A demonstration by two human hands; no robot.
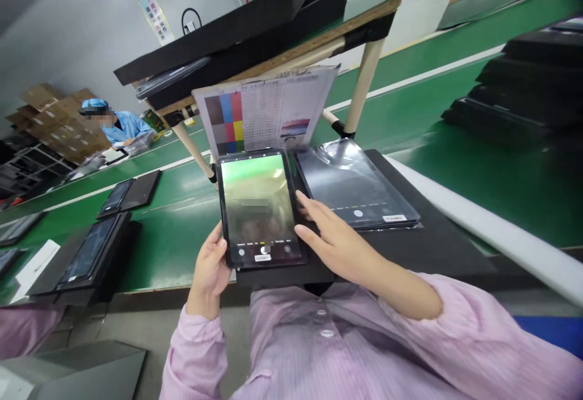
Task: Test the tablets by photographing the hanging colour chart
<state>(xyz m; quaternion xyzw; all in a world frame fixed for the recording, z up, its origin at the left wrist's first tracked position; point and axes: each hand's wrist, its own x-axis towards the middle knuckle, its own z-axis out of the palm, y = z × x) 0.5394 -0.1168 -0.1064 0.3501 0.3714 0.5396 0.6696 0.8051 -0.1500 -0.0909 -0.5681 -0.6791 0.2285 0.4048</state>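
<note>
A tablet (pixel 259 209) with a lit camera screen, showing a green and yellowish image, is tilted up in front of me. My left hand (pixel 211 269) is closed on its lower left edge, thumb at the front. My right hand (pixel 334 239) is at the tablet's right edge, thumb and forefinger stretched apart, fingertips at or near the rim. Just right of it lies a second tablet (pixel 357 184) under clear film, on a black mat (pixel 437 245). Behind the lit tablet leans a printed chart (pixel 268 111) with colour squares and text.
A pipe-legged shelf (pixel 364 84) holding black trays stands over the green bench (pixel 168 230). Tablets on black pads (pixel 98 251) lie left; a dark stack (pixel 523 90) stands right. A white bar (pixel 483 218) crosses the right side. A person in blue (pixel 127 125) sits far left.
</note>
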